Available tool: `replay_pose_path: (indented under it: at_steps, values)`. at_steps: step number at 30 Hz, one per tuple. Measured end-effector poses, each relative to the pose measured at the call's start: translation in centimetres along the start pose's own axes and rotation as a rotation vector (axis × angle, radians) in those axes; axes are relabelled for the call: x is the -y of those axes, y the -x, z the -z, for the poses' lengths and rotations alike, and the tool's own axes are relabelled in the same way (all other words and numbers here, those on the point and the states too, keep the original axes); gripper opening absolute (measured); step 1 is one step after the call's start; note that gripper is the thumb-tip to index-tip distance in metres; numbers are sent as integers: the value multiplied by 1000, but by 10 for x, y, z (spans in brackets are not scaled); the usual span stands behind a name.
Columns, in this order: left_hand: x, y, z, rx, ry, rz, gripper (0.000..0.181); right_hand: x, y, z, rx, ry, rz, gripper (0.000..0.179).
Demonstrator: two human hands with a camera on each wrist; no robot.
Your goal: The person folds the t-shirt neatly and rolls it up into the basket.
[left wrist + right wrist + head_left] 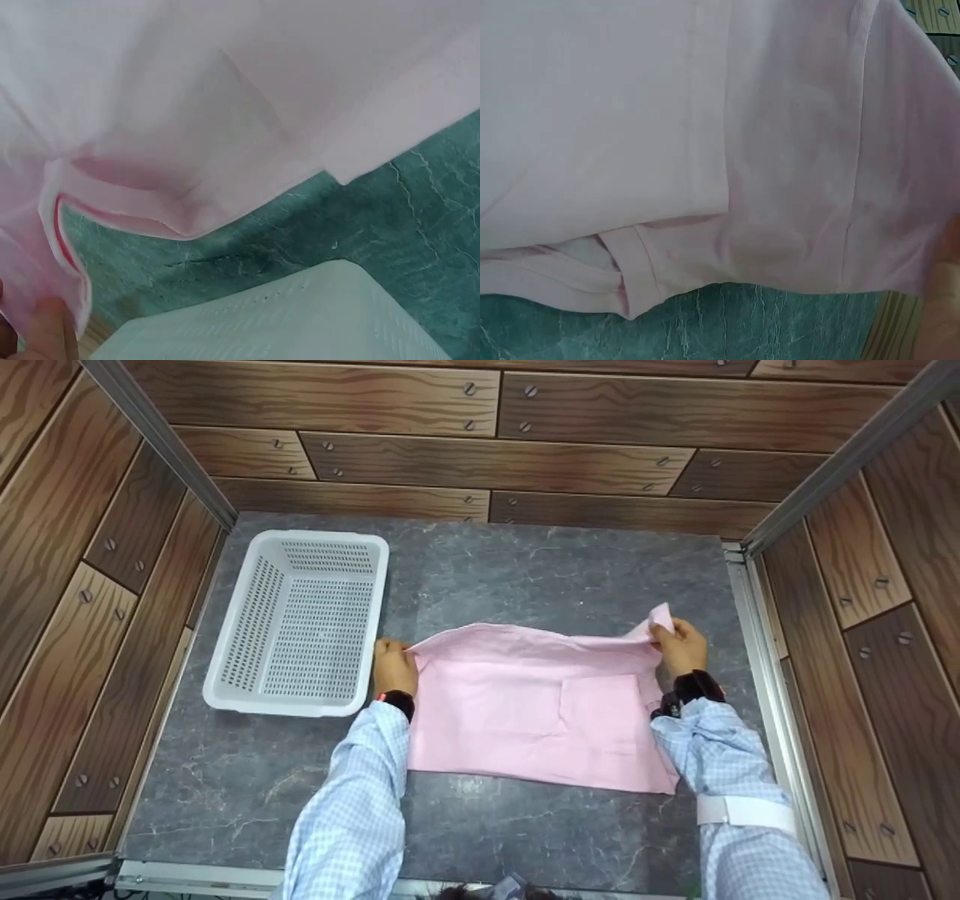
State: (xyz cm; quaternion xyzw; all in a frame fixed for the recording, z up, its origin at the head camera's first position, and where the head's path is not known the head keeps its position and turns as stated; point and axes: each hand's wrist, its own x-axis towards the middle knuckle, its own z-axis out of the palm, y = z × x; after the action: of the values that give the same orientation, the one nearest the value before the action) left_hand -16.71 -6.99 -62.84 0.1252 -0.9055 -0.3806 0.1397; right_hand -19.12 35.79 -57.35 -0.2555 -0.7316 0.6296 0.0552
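Observation:
A pink cloth [487, 697] with stitched hems and a square, pocket-like patch [600, 705] lies spread on the grey table. My left hand [396, 667] pinches its far left corner, beside the basket. At the far right corner, my right hand [684, 647] pinches the cloth, and a small flap sticks up above the fingers. The far edge is lifted between both hands, while the near edge rests on the table. In the left wrist view, fingertips [51, 330] hold a hemmed edge of the cloth [225, 112]. The right wrist view shows layered cloth [795, 150] with a seam.
A white perforated plastic basket [296, 701] stands left of the cloth, close to my left hand; nothing is seen inside it. The marbled grey table [525, 570] is bounded by wood-patterned walls [405, 457] at the back and sides, with a metal rail [772, 697] along the right.

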Motion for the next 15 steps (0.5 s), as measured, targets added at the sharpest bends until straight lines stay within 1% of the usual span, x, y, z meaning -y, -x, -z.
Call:
replay_pose_path:
  at_steps: [2, 3, 4, 6, 7, 10, 12, 13, 15]
  values:
    - [3, 2, 1, -16, -3, -5, 8, 0, 4, 2, -3, 4, 24, 31]
    - [4, 3, 2, -17, -7, -5, 8, 0, 7, 3, -4, -17, 38, 28]
    - [6, 4, 2, -12, -17, -3, 8, -1, 10, 5, -3, -55, 47, 23]
    - [9, 8, 3, 20, -42, 21, 8, -2, 16, 7, 10, -145, 57, 11]
    - [10, 10, 3, 36, -57, 24, 7, -4, 19, 9, 23, -195, 58, 11]
    - [16, 19, 2, 79, -110, 33, 4, -16, 29, 17, 81, -313, 44, 27]
    - [22, 26, 1, 98, -142, 42, 4, -29, 34, 23, 132, -321, 53, 31]
    - [25, 29, 0, 101, -155, 38, 3, -36, 37, 27, 161, -305, 65, 30]
    - [30, 34, 0, 116, -174, 53, 3, -51, 43, 35, 222, -248, 105, 23]
